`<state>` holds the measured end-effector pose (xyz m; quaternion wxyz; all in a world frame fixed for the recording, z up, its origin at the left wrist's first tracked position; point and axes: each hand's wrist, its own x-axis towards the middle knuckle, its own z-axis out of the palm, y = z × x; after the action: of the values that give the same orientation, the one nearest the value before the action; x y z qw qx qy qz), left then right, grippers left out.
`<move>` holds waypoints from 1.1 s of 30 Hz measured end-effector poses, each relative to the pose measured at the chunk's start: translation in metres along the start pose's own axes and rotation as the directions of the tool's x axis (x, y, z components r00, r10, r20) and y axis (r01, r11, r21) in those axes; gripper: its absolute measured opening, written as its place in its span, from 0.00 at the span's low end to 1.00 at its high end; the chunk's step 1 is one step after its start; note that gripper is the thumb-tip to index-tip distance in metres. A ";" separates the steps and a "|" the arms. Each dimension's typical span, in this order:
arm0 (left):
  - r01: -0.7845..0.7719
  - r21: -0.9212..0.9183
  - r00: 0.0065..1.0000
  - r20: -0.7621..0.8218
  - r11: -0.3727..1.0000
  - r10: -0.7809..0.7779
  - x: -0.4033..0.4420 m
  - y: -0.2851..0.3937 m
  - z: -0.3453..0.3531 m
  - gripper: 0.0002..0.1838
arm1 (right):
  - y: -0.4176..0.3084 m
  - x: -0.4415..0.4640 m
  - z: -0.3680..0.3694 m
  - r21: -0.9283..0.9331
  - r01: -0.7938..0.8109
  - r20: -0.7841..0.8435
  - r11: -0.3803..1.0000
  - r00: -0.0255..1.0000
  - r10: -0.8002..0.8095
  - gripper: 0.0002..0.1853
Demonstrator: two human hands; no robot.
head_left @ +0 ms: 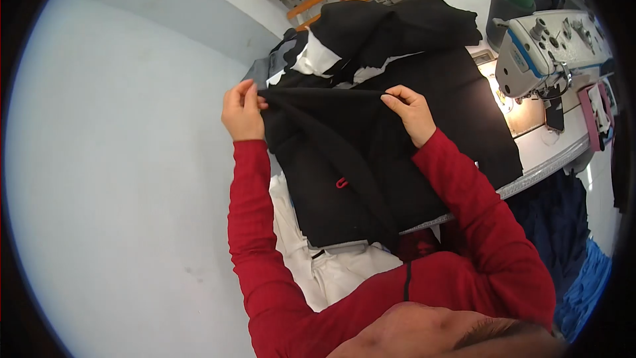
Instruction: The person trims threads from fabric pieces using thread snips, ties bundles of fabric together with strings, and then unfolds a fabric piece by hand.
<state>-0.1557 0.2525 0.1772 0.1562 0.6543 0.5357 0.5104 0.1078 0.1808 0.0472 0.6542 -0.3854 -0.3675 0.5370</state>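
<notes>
Hair (490, 335) right up close, then red sleeves (255, 212), and just pinching black cloth (324, 109) by its top edge, fingers closed on it with left hand (244, 114) and right hand (413, 118), kinda stretched over more black fabric (474, 113) on the table (566, 139), left of the sewing machine (540, 56)

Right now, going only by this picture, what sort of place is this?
Probably a sewing workshop: a sewing machine stands on the table, dark fabric lies heaped nearby, and the left hand and right hand hold an edge of black cloth.
</notes>
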 end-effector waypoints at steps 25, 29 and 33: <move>-0.072 0.307 0.992 0.121 0.949 0.036 -0.275 0.055 -0.003 0.10 | -0.045 -0.083 -0.151 -0.674 0.224 -0.113 0.704 0.911 -0.397 0.08; -0.165 0.369 0.980 0.168 0.915 0.110 -0.306 0.057 0.033 0.07 | -0.048 -0.088 -0.156 -0.631 0.298 -0.074 0.716 0.896 -0.438 0.07; -0.293 0.626 0.956 0.213 0.723 0.204 -0.324 0.026 0.032 0.07 | -0.048 -0.088 -0.160 -0.578 0.331 -0.058 0.746 0.895 -0.442 0.07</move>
<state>-0.0836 -0.0254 0.0209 -0.1165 0.7649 0.5753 0.2654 0.2575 0.0709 0.0153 0.6435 -0.5227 -0.5143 0.2195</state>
